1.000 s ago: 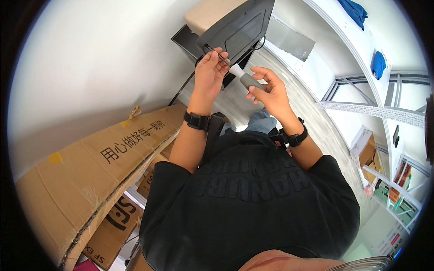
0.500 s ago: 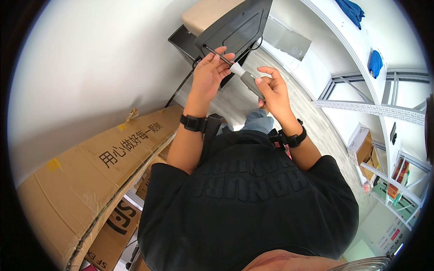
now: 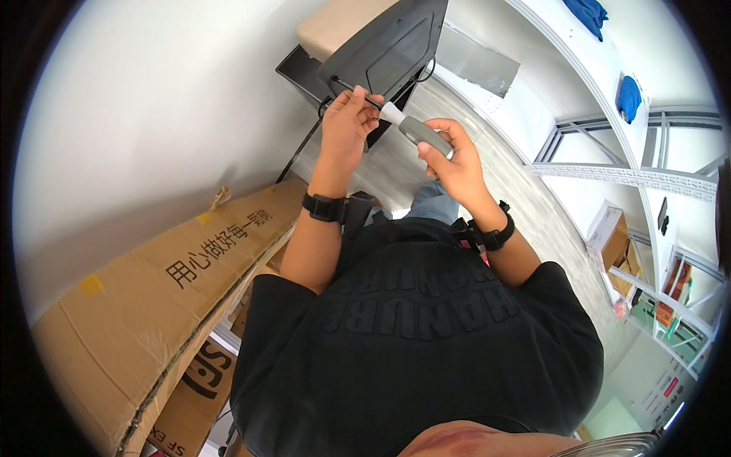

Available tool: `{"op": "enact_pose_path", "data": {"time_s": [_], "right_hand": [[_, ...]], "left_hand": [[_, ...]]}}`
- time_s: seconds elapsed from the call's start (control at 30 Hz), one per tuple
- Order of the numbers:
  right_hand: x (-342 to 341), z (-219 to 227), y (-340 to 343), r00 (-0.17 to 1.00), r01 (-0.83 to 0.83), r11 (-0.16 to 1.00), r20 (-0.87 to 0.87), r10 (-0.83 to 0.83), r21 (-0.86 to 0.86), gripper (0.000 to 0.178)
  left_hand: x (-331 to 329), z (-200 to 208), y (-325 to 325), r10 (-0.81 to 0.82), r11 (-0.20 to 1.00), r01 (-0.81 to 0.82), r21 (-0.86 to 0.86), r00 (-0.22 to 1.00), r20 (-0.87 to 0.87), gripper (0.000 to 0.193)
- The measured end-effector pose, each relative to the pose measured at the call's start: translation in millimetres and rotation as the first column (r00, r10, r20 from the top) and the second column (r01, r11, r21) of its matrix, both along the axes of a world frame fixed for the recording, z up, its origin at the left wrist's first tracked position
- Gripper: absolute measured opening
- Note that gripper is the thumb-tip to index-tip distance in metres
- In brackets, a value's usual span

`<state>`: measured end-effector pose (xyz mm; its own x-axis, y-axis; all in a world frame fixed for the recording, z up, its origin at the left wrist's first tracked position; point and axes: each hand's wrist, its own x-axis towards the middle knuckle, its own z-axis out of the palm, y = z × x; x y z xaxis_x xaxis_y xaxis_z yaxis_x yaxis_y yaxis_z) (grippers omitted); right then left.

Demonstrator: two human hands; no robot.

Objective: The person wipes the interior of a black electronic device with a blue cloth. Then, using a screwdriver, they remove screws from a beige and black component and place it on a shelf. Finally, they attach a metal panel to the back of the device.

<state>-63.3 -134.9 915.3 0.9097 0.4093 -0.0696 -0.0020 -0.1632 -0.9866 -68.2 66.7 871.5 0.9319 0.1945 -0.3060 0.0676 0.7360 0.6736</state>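
Note:
A screwdriver (image 3: 417,131) with a grey handle and a pale collar slants from lower right to upper left. Its dark shaft reaches the lower left corner of a black plastic panel (image 3: 400,47), which backs a beige cushion (image 3: 335,29). Round the handle's rear, my right hand (image 3: 459,169) is closed, thumb on the near side and fingers on the far side. My left hand (image 3: 346,128) pinches the shaft between thumb and fingers, just ahead of the collar. The tip's contact at the panel is too small to make out.
A long cardboard box (image 3: 137,305) lies along the wall to my left, with another carton (image 3: 194,392) below it. White shelving with metal frames (image 3: 632,174) stands on the right, with blue cloths (image 3: 629,99) hanging there. A grey sheet (image 3: 480,65) is near the far wall.
My left fingers, spread beside the shaft before, have closed on it. My right hand has shifted its grip on the handle, which now lies flatter. The panel appears slightly further left in view.

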Motion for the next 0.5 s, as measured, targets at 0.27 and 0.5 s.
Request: {"op": "enact_pose_path", "data": {"time_s": [0.27,0.5], "right_hand": [[5.7,15.4,-3.5,0.925,-0.079,0.997,-0.371,0.079,0.013,0.037],[-4.9,-10.2,1.6,0.983,-0.063,0.998,0.171,0.067,-0.029,0.039]], "left_hand": [[-1.2,3.5,1.0,-0.005,0.998,0.002,0.055,0.999,0.046,0.017],[-0.4,-6.0,-2.1,0.027,0.998,-0.026,0.053,0.999,-0.024,0.017]]}}
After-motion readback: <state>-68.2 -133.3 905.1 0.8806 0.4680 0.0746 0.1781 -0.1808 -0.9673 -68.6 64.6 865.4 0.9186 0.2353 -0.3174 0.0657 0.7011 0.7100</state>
